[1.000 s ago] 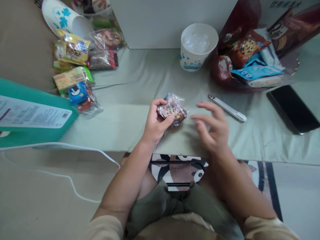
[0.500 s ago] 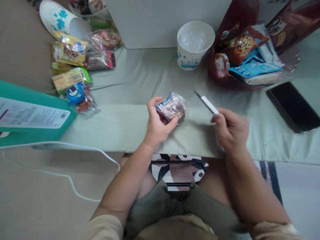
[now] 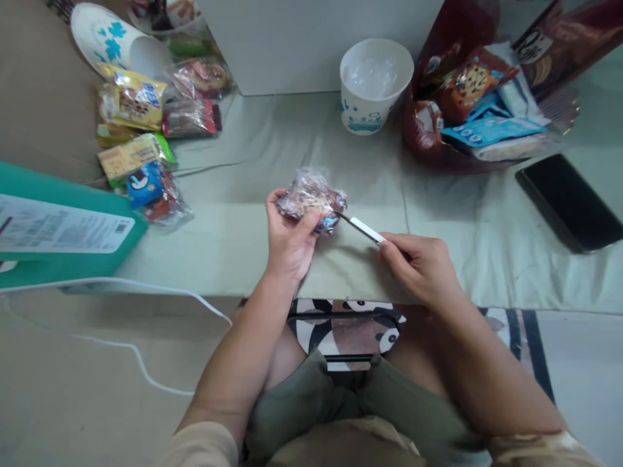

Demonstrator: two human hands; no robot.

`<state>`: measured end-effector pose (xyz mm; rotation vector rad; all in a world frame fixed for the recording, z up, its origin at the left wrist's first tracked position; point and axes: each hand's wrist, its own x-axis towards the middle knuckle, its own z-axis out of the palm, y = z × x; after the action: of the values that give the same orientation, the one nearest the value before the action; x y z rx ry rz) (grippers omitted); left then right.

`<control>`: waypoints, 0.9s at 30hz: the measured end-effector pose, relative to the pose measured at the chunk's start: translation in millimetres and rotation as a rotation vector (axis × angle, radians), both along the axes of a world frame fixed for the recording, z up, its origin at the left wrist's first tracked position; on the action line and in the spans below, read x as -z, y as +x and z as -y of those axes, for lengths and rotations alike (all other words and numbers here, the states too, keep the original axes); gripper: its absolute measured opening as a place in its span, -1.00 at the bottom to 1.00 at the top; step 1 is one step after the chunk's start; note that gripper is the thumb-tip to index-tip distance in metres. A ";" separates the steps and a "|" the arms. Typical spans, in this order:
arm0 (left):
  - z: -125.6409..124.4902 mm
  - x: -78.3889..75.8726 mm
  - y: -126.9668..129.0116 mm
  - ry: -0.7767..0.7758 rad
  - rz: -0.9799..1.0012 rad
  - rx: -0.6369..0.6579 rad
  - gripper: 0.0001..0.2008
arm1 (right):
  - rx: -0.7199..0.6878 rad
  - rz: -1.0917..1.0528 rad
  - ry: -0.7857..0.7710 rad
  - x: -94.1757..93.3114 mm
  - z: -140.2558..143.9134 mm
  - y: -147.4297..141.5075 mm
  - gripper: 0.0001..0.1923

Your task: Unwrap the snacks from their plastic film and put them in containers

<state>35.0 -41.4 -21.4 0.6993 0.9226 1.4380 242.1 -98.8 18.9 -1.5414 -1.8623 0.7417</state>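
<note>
The left hand (image 3: 289,240) grips a small crinkled clear-plastic snack packet (image 3: 311,198) with brown and blue print, its fingers (image 3: 307,228) curled round the near side and the thumb across the left end, holding it just above the pale green cloth-covered bench (image 3: 243,194) near the middle of the scene. The right hand (image 3: 421,266) is closed on the near end of a slim white-handled cutting tool (image 3: 365,228), whose dark narrow tip touches the right end of the packet. To do this cut well, I judge the packet should be held taut and steady, the tip kept on the sealed edge and away from the left thumb, and drawn with light pressure so that the thin film parts without crushing what is inside. The film looks glossy and wrinkled, catching the light; the tool is smooth, flat and rigid. Far of the hands stands a white paper cup with blue print (image 3: 376,84), lined with something clear. To the far right a dark red shiny foil bag (image 3: 428,130) lies open with blue and orange packets spilling from it, and a flat black phone (image 3: 567,201) lies to the right. At the far left sits a heap of small wrapped snacks (image 3: 146,130), and nearer, a teal box with a white label (image 3: 63,227).
</note>
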 end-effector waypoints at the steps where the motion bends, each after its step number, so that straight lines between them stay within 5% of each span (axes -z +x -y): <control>1: -1.3 -1.4 -1.6 -0.028 0.031 -0.021 -0.26 | 0.008 0.004 -0.038 0.3 0.7 3.5 -0.64; 6: -1.3 2.6 0.6 0.044 -0.041 -0.100 -0.30 | 0.332 0.126 0.024 15.7 -9.8 30.0 -0.70; 14: 11.0 8.2 7.3 0.224 -0.712 -0.212 -0.56 | 0.529 0.368 0.285 34.3 -21.8 43.7 -0.74; 17: 10.1 10.1 4.4 0.242 -0.665 -0.268 -0.51 | 0.395 0.241 0.332 28.8 -15.2 25.5 -0.69; 20: 9.2 10.5 4.5 0.229 -0.628 -0.201 -0.40 | 0.144 0.113 0.296 29.4 -12.9 1.1 -0.55; 23: 9.0 9.3 7.1 0.174 -0.600 -0.086 -0.51 | -0.069 0.005 0.235 34.3 -16.7 -17.5 -0.31; 27: 6.3 7.0 11.5 0.112 -0.331 -0.076 -0.53 | -0.058 -0.151 0.128 36.1 -21.2 -23.0 -0.26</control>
<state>46.5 -47.7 -28.4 1.0170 1.1388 1.4751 219.1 -77.6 -17.2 -1.3203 -1.8118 0.7291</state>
